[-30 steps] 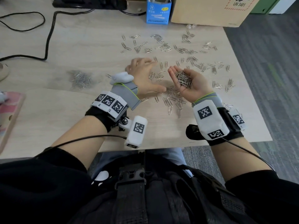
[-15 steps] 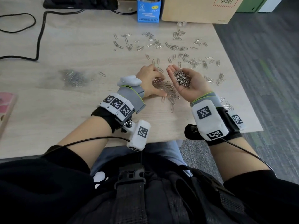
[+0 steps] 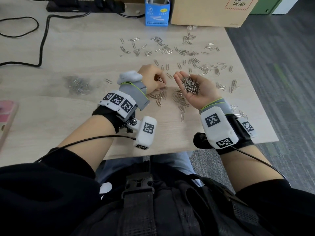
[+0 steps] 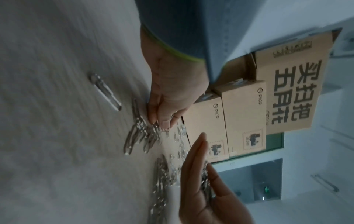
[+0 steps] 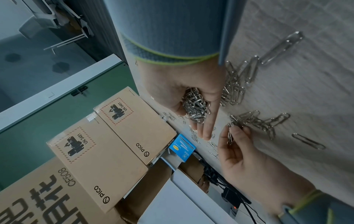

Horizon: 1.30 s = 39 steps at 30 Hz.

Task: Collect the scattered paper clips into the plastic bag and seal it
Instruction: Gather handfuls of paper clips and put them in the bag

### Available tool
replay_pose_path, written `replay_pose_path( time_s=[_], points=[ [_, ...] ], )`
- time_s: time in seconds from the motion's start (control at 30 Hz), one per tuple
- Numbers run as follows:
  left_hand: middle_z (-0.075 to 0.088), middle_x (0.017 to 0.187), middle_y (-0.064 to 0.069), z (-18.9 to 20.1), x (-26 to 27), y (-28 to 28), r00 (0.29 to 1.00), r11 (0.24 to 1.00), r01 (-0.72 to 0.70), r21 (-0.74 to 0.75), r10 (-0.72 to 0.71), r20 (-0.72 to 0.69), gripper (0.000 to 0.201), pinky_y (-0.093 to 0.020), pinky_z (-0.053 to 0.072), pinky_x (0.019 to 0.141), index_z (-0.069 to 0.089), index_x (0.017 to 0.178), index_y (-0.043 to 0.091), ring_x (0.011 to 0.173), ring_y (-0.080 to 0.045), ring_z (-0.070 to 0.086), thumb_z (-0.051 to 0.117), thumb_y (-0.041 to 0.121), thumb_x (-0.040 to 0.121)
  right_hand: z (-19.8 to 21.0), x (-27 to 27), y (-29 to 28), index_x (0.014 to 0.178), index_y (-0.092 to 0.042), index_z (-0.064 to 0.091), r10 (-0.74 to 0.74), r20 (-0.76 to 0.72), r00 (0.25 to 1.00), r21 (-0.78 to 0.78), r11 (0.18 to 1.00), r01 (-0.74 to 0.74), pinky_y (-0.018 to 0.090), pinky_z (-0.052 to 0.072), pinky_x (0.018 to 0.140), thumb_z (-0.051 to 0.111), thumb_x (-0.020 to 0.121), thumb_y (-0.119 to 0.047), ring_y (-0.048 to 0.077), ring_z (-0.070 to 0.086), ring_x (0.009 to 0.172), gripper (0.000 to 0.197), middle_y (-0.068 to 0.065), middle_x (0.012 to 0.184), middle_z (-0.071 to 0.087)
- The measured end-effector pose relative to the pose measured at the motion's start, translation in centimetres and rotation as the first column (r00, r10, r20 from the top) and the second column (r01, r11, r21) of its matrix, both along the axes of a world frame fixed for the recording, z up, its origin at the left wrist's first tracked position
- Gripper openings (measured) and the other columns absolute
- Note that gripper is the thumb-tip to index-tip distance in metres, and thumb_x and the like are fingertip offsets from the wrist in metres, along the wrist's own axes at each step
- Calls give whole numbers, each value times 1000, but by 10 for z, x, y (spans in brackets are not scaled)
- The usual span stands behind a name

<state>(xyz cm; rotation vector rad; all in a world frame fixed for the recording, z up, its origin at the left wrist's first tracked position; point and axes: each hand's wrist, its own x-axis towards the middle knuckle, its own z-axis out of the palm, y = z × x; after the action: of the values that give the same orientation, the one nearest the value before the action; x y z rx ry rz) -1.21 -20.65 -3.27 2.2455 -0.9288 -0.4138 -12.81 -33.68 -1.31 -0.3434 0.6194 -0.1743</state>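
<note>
An office or storeroom corner: a pale wood-grain worktop (image 3: 71, 48) over grey carpet tiles (image 3: 281, 68). Cardboard shipping boxes (image 5: 107, 153), a black power strip with cables (image 3: 81, 5) and a green metal cabinet (image 5: 63, 97) stand around it.

You can read "UN 3481" on the cardboard box (image 3: 209, 11) behind the desk. The small boxes (image 5: 107, 153) say "PICO"; the larger carton (image 5: 38, 201) shows "CF508".

Bare tabletop (image 3: 76, 48) lies open at left, bounded by a black cable (image 3: 41, 48). Cardboard box (image 3: 204, 12) and blue carton (image 3: 156, 14) block the far edge; loose paper clips (image 3: 187, 51) cover the middle.
</note>
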Motion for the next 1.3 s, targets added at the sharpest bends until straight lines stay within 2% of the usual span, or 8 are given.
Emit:
replay_pose_path(
  time_s=[0.1, 0.27, 0.4, 0.63, 0.8, 0.97, 1.1, 1.3],
  points=[
    [60, 52, 14, 2, 9, 9, 995, 990, -37, -134, 24, -96, 8, -11, 47, 59, 71, 81, 12, 45, 6, 58, 70, 7, 75, -1, 6, 2, 93, 13, 57, 2, -19, 1000, -16, 1000, -2, 40, 55, 73, 32, 99, -7, 39, 61, 83, 32, 29, 76, 67],
    [67, 66, 1, 24, 16, 18, 952, 928, 15, -372, -127, -279, 14, -19, 57, 71, 66, 86, 10, 59, -2, 66, 66, -2, 79, -1, 24, 15, 91, 12, 56, 64, -42, 997, -45, 997, -66, 41, 53, 88, 31, 98, -5, 38, 62, 82, 31, 28, 85, 63],
    [68, 73, -5, 38, 8, 14, 964, 925, 81, -372, -168, -206, 10, -26, 58, 69, 67, 85, 11, 67, -18, 66, 69, 6, 76, 0, 37, 31, 86, 13, 60, 175, -32, 984, -69, 982, -177, 40, 57, 68, 34, 96, -4, 35, 68, 64, 33, 26, 79, 66],
    [66, 78, 8, 35, 11, 30, 995, 961, 82, -264, -92, -24, 22, -7, 43, 72, 73, 89, 16, 63, 11, 57, 77, 15, 67, 2, 55, 56, 69, 1, 70, 282, -25, 959, -95, 955, -283, 33, 58, 59, 34, 99, -12, 21, 69, 56, 49, 12, 65, 70],
    [66, 78, 4, 40, 26, 64, 986, 926, -151, -348, 164, 10, 19, -4, 42, 62, 72, 90, 14, 60, 11, 55, 69, 20, 72, 6, 61, 73, 87, 13, 56, 284, -11, 959, 26, 958, -284, 47, 55, 69, 32, 98, -6, 42, 65, 68, 33, 29, 69, 65],
    [53, 61, 13, 34, 43, 111, 914, 924, -381, -25, 380, 141, 21, -23, 41, 61, 65, 77, 22, 56, -2, 49, 78, 32, 64, 6, 67, 83, 91, 14, 55, 289, -11, 957, 60, 956, -288, 42, 48, 92, 30, 98, -4, 42, 58, 88, 31, 32, 74, 65],
    [64, 78, 1, 28, 39, 129, 909, 890, -412, 197, 386, 156, 32, -30, 47, 69, 60, 75, 22, 75, -20, 60, 81, 38, 57, 4, 70, 97, 92, 14, 54, 339, -21, 940, 65, 939, -337, 40, 39, 106, 30, 98, -4, 39, 52, 118, 31, 32, 82, 63],
    [68, 88, -5, 29, 40, 137, 879, 867, -467, 173, 433, 202, 12, -33, 49, 74, 62, 77, 21, 84, -26, 62, 64, 14, 68, 2, 77, 110, 93, 14, 55, 401, -50, 915, 59, 915, -398, 38, 40, 106, 30, 98, -5, 37, 46, 128, 32, 31, 79, 64]
  ],
)
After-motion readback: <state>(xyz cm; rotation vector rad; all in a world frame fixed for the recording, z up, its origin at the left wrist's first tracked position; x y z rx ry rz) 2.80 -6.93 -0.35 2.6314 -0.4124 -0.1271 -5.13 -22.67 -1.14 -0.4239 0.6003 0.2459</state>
